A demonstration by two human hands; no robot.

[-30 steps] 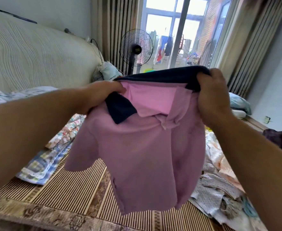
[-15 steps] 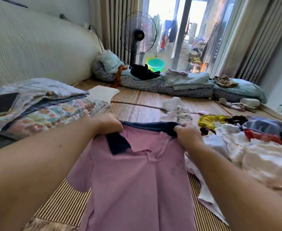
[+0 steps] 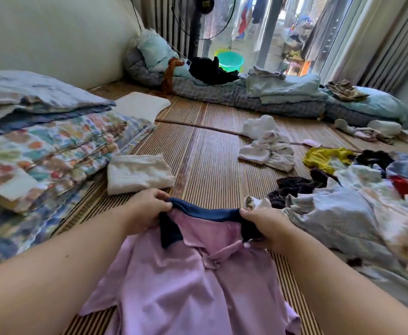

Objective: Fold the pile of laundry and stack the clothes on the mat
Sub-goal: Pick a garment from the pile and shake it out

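Note:
A pink polo shirt (image 3: 193, 281) with a navy collar lies spread low over the striped woven mat (image 3: 210, 153), its body trailing toward me. My left hand (image 3: 145, 209) pinches the left end of the collar. My right hand (image 3: 263, 228) grips the right end of the collar at the shoulder. A folded cream cloth (image 3: 137, 172) lies on the mat just beyond my left hand. The unfolded laundry pile (image 3: 357, 204) of pale, dark, red and yellow clothes sprawls to the right of my right hand.
Folded floral quilts (image 3: 48, 151) and a pillow (image 3: 29, 95) line the left. A white crumpled garment (image 3: 268, 148) lies mid-mat. Rolled bedding (image 3: 258, 95), a standing fan (image 3: 205, 20) and a green basin (image 3: 229, 60) sit at the far end by the glass door.
Both hands have lowered the pink shirt from chest height down onto the mat, still holding its collar. The view has tipped downward with it.

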